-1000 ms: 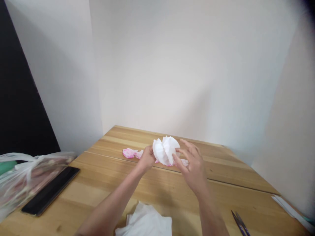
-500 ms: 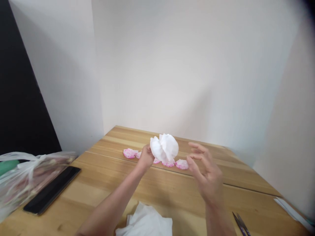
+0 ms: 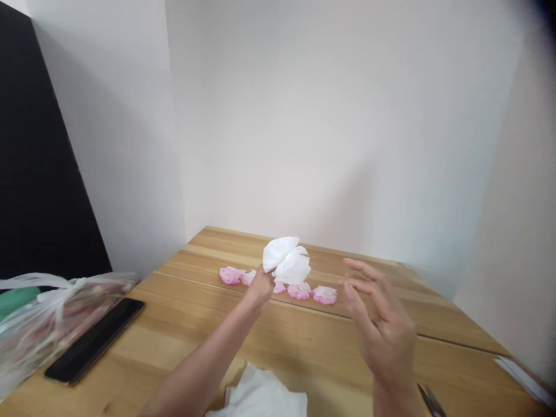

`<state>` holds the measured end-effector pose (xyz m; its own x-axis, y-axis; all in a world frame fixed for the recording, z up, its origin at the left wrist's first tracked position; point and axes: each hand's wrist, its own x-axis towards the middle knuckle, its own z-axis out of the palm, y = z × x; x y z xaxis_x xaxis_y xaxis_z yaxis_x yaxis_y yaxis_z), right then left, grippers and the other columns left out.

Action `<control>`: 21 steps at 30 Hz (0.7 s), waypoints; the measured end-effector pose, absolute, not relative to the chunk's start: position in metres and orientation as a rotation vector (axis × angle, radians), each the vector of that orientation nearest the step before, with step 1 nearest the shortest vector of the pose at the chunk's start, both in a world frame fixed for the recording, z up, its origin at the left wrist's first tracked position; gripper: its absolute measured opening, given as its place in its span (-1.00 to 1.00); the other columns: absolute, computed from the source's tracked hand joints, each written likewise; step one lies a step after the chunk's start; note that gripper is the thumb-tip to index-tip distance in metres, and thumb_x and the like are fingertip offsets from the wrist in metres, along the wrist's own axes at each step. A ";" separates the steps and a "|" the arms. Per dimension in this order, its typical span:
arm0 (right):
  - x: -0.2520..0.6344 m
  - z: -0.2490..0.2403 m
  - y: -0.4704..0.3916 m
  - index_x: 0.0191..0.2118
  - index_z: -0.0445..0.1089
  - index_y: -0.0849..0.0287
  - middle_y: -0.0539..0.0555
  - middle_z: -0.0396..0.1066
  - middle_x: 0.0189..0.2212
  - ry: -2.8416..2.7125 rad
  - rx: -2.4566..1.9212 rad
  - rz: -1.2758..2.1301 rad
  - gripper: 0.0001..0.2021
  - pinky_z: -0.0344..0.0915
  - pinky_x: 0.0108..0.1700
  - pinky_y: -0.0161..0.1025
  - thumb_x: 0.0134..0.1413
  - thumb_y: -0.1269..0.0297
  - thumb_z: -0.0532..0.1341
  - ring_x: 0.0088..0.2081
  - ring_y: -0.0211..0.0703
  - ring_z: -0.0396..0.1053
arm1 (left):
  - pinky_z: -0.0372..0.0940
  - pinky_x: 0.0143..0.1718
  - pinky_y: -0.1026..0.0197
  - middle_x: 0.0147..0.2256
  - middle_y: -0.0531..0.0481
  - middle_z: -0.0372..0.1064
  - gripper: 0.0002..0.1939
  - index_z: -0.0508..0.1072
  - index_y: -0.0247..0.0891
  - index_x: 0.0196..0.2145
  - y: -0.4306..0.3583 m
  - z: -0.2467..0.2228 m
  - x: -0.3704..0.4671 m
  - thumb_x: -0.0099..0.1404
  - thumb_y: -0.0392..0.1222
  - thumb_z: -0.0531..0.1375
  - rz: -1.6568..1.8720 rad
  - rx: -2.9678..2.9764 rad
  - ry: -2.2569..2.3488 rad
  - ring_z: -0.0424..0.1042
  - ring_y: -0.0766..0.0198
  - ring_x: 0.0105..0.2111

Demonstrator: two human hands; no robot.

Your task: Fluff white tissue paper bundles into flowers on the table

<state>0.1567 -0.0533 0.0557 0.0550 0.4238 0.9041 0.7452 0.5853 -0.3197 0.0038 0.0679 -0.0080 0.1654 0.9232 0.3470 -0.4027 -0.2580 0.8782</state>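
Observation:
My left hand is closed on a white tissue-paper flower, its ruffled layers fanned out above the fingers. The fingertips are partly hidden behind it. To the right, my right hand is held in the air with fingers apart and slightly curled, with nothing in it. Behind the flower lies a row of several pink-and-white paper flowers on the wooden table. A stack of white tissue paper rests close to me, between my forearms.
A black phone lies on the left, beside a tied clear plastic bag with pinkish contents. Scissors sit at the lower right. White strips lie along the right edge. Walls stand behind the table.
The white flower has turned in my left hand, showing its layers from another side. My right hand has moved farther right, away from the flower. The view has shifted slightly.

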 end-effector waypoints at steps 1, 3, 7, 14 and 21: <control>0.157 0.056 -0.054 -0.35 0.39 0.12 0.11 0.39 -0.07 -1.575 -1.010 -0.335 -0.92 0.26 -0.06 -0.09 0.13 0.35 0.16 -0.06 -0.05 0.35 | 0.25 0.01 0.07 -0.26 -0.15 0.52 -0.65 0.50 -0.24 -0.21 0.067 -0.007 0.005 -0.01 -0.16 0.30 1.400 1.233 0.574 0.40 0.05 -0.08; 0.157 0.056 -0.054 -0.34 0.39 0.12 0.11 0.39 -0.07 -1.579 -1.008 -0.352 -0.92 0.26 -0.07 -0.12 0.13 0.36 0.16 -0.08 -0.07 0.36 | 0.23 0.03 0.08 -0.25 -0.14 0.52 -0.64 0.49 -0.23 -0.20 0.066 -0.006 0.006 -0.02 -0.19 0.30 1.369 1.214 0.515 0.39 0.06 -0.06; 0.156 0.056 -0.056 -0.34 0.40 0.12 0.10 0.39 -0.07 -1.568 -1.011 -0.359 -0.92 0.26 -0.06 -0.12 0.13 0.37 0.16 -0.06 -0.07 0.36 | 0.28 -0.05 0.10 -0.37 -0.11 0.50 -0.82 0.49 -0.28 -0.33 0.061 -0.002 0.009 0.05 -0.22 0.20 1.313 1.067 0.400 0.43 0.12 -0.18; 0.152 0.060 -0.064 -0.34 0.41 0.13 0.10 0.40 -0.09 -1.544 -0.974 -0.376 -0.92 0.28 -0.08 -0.14 0.12 0.40 0.17 -0.08 -0.08 0.38 | 0.30 -0.19 0.10 -0.65 -0.02 0.27 -0.77 0.35 -0.31 -0.64 0.045 0.014 0.006 0.12 -0.24 0.04 1.182 1.016 0.355 0.35 0.25 -0.52; 0.155 0.061 -0.064 -0.34 0.41 0.12 0.09 0.41 -0.11 -1.554 -0.965 -0.378 -0.90 0.26 -0.05 -0.13 0.13 0.40 0.16 -0.04 -0.08 0.35 | 0.27 -0.17 0.05 -0.69 0.11 0.09 -0.77 0.16 -0.24 -0.66 0.044 0.007 0.009 0.12 -0.33 0.03 1.122 0.934 0.323 0.17 0.37 -0.64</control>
